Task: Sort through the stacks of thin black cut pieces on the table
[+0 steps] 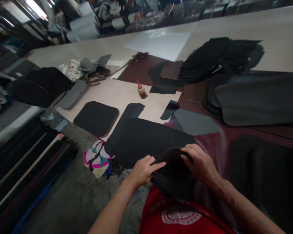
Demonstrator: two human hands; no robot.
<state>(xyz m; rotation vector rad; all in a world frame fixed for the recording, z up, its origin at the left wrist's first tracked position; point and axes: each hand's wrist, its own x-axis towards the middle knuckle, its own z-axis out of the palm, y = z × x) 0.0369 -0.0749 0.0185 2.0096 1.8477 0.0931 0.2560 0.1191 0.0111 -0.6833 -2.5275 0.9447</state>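
Stack of dark cut pieces (172, 177), gripped against the red shirt (175, 213) at the table edge (234, 136) by the left hand (143, 170) and right hand (201, 164), was best kept squared, with one layer lifted by the thumbs.

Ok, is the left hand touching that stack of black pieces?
Touching. The head view shows the left hand with its fingers laid on the top edge of the stack of black pieces.

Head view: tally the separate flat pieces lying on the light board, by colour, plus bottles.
Black pieces: 3 (rounded square, narrow strip, small scrap)
Grey pieces: 1
Glue bottles: 1
Total: 5
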